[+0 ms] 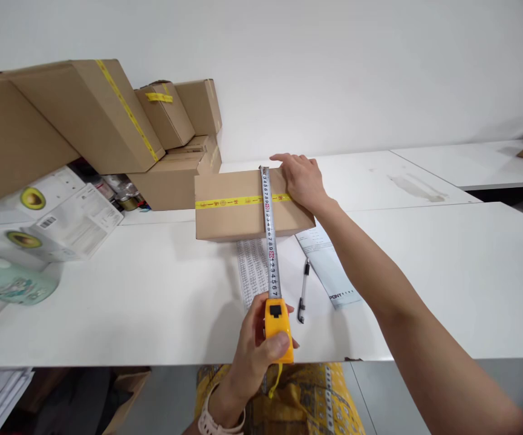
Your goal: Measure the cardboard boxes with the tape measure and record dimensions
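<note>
On my head-cam feed: L hand [247, 362] is clamped round the orange tape measure [283, 323], thumb pressed on its case, prob. to keep the blade [269, 241] straight. Blade runs across the ctn [231, 223], mid-table [152, 302], its end by the far edge. R hand [304, 179] lies over the ctn's far R corner, prob. steadying it: index apart from the rest, other tips hidden, so can't tell if they grip. Ctn's got a yellow strip [227, 203] across; can't see inside. More cartons [84, 109] stacked at L, contents hidden too.
</note>
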Tool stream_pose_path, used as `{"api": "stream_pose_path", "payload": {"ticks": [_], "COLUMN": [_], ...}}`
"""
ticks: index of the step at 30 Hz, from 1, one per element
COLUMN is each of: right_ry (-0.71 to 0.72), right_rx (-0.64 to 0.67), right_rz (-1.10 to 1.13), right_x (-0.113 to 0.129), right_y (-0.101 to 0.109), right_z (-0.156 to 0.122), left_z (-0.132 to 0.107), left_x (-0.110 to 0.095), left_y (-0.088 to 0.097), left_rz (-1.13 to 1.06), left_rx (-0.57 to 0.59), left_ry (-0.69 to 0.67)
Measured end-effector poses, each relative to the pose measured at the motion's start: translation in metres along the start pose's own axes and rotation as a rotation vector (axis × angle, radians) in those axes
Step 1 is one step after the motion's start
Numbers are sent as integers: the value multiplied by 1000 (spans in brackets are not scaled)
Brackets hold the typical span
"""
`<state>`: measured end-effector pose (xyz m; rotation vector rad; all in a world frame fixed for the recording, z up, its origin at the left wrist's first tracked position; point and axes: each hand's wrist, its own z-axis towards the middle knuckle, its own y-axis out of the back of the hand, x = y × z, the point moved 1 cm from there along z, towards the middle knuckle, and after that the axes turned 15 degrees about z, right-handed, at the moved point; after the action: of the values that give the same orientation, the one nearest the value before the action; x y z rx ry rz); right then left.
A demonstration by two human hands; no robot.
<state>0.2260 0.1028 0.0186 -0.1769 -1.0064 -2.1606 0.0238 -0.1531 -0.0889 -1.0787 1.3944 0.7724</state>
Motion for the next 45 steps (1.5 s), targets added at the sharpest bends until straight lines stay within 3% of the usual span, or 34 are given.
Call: {"api": "stream_pose_path", "payload": {"ticks": [5,9,12,15,22,34,40,43,45], "right_ry": [117,137,134,140,130,152,103,61,59], "right_rx": [107,155,161,162,152,118,98,78,46], "right_rz": [-155,-197,-198,-187,-154,-154,-177,-200,-201], "right_x": [3,2,1,1,1,-1,8,24,36], "right_y": [0,0,0,0,1,-2,2,7,8], "right_z": [2,4,4,1,-3,-6,-14,-32,-52], "left_z": [1,6,10,11,9,12,-13,-36,-50], "left_x": [9,17,25,29,23,25,34,40,44], "left_y": [-4,-5,-5,-3,6,5,5,1,-1], "left_rz": [-28,103,199,191,172,173,74,115,151], "left_rx": [23,19,-23,12,46,42,50,36,42], "left_ry": [26,40,52,66,56,86,22,-21,23]}}
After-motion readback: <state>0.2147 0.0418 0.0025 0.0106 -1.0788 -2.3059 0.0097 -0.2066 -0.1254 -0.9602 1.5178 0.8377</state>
